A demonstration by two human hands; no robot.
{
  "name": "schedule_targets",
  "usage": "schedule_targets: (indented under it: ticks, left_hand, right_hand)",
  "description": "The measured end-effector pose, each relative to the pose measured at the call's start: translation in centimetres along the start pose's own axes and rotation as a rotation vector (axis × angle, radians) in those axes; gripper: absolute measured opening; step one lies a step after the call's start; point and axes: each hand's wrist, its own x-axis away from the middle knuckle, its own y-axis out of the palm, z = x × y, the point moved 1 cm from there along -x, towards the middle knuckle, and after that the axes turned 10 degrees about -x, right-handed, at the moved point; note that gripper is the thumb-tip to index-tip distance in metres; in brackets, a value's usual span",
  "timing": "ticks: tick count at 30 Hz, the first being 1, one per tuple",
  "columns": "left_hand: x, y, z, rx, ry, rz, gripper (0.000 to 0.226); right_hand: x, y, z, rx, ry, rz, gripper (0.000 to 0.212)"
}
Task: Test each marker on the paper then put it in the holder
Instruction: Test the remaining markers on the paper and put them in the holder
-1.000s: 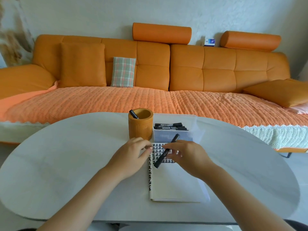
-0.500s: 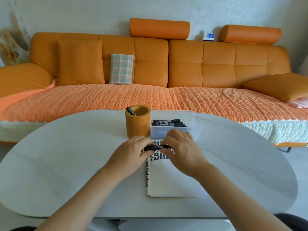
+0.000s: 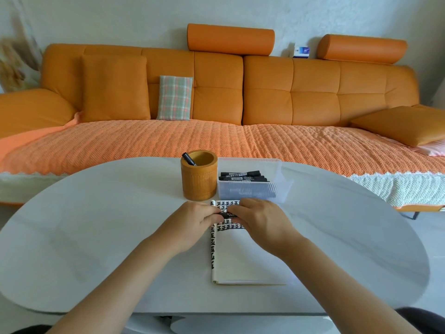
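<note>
Fingers of my left hand (image 3: 192,220) were curled round one end of a black marker (image 3: 225,215), and my right hand (image 3: 260,220) gripped the other end, so that only a short stretch of the barrel showed between the two. The marker lay roughly level, sideways across my view, over the top part of the paper (image 3: 243,261). I could not tell whether its cap was on or off, nor whether it touched the page, since my fingers hid both ends. The paper was a white pad lying flat on the pale table (image 3: 96,225) in front of me, with rows of black marks across its top and down its left edge; the lower part of the page was bare. Just beyond my left hand stood the holder (image 3: 199,182), a round brown cup, upright, with one black pen (image 3: 188,159) leaning against its left rim. Just beside it on the right sat a clear plastic box (image 3: 277,169) with several more black markers (image 3: 240,175) lying flat inside. Behind the table ran a long orange sofa (image 3: 265,92) with a ribbed orange throw over the seat, a plaid cushion (image 3: 175,98) against its back, and a small blue and white carton (image 3: 301,51) perched on top between two round bolsters.
</note>
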Motion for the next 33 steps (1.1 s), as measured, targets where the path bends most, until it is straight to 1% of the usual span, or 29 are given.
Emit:
schedule_targets:
  ticks: [1, 3, 5, 6, 8, 9, 10, 11, 13, 14, 16, 17, 19, 20, 21, 23, 25, 28, 29, 31, 33]
  left_hand:
    - [0.0, -0.1, 0.0, 0.037, -0.018, -0.001, 0.016]
    - [0.0, -0.1, 0.0, 0.036, 0.003, 0.009, 0.012]
    - [0.0, -0.1, -0.3, -0.049, 0.067, 0.043, 0.011]
    - [0.0, -0.1, -0.6, -0.105, 0.11, 0.064, 0.012]
    - [0.0, -0.1, -0.9, -0.183, 0.175, 0.089, 0.012]
    - [0.1, -0.2, -1.0, -0.193, 0.191, 0.092, 0.012]
    - [0.1, -0.2, -1.1, -0.183, 0.193, 0.087, 0.013]
    - [0.1, -0.2, -1.1, -0.156, 0.183, 0.074, 0.012]
    - [0.2, -0.1, -1.0, -0.068, 0.107, 0.025, 0.011]
    - [0.2, 0.0, -1.1, -0.023, 0.057, 0.0, 0.013]
    - [0.4, 0.0, -1.6, 0.001, -0.025, -0.027, 0.024]
    - [0.6, -0.1, -2.1, -0.008, -0.046, -0.024, 0.024]
    - [1.0, -0.3, -3.4, -0.037, -0.049, 0.034, 0.011]
    - [1.2, -0.4, -4.1, -0.068, -0.043, 0.073, 0.01]
    - [1.3, -0.3, -4.7, -0.104, -0.048, 0.102, 0.014]
    - [1.6, 0.1, -5.4, -0.158, -0.089, 0.131, 0.019]
    - [1.7, 0.5, -5.4, -0.184, -0.119, 0.13, 0.022]
    - [1.9, 1.0, -5.3, -0.232, -0.103, 0.113, 0.026]
    - [1.9, 1.1, -5.2, -0.245, -0.089, 0.117, 0.025]
    - [2.1, 1.1, -5.1, -0.259, -0.072, 0.119, 0.025]
    - [2.3, 1.2, -5.0, -0.254, -0.065, 0.122, 0.03]
  right_hand:
    - [-0.2, -0.1, 0.0, 0.021, -0.018, 0.016, 0.032]
    - [-0.1, -0.5, -0.1, 0.038, -0.017, 0.026, 0.032]
    - [0.0, -0.6, -0.9, 0.023, 0.048, 0.009, 0.03]
    - [0.0, -0.5, -1.1, -0.032, 0.115, -0.039, 0.027]
    - [-0.2, -0.4, -0.9, -0.299, 0.288, -0.146, 0.029]
    - [-0.3, -0.4, -0.8, -0.396, 0.346, -0.176, 0.032]
    - [-0.3, -0.5, -0.7, -0.422, 0.35, -0.187, 0.032]
    - [-0.3, -0.5, -0.6, -0.379, 0.313, -0.185, 0.027]
    - [-0.2, -0.5, -0.5, -0.174, 0.163, -0.1, 0.017]
    - [-0.2, -0.4, -0.5, -0.076, 0.087, -0.059, 0.017]
    - [-0.3, -0.3, -0.3, 0.037, -0.008, -0.009, 0.019]
    - [-0.4, -0.4, -0.1, 0.066, -0.018, 0.001, 0.019]
    - [-0.2, -0.6, 0.4, 0.059, 0.063, 0.006, 0.021]
    - [0.0, -0.7, 0.8, 0.01, 0.139, -0.014, 0.023]
    - [0.3, -0.7, 1.2, -0.063, 0.198, -0.038, 0.024]
    - [0.7, -0.6, 1.6, -0.216, 0.25, -0.064, 0.022]
    - [0.7, -0.3, 1.4, -0.307, 0.269, -0.065, 0.014]
    - [0.5, -0.2, 0.7, -0.428, 0.325, -0.049, 0.042]
    - [0.4, -0.3, 0.4, -0.476, 0.328, -0.038, 0.043]
    - [0.4, -0.4, -0.1, -0.52, 0.304, -0.014, 0.036]
    - [0.3, -0.4, -0.3, -0.586, 0.33, 0.012, 0.033]
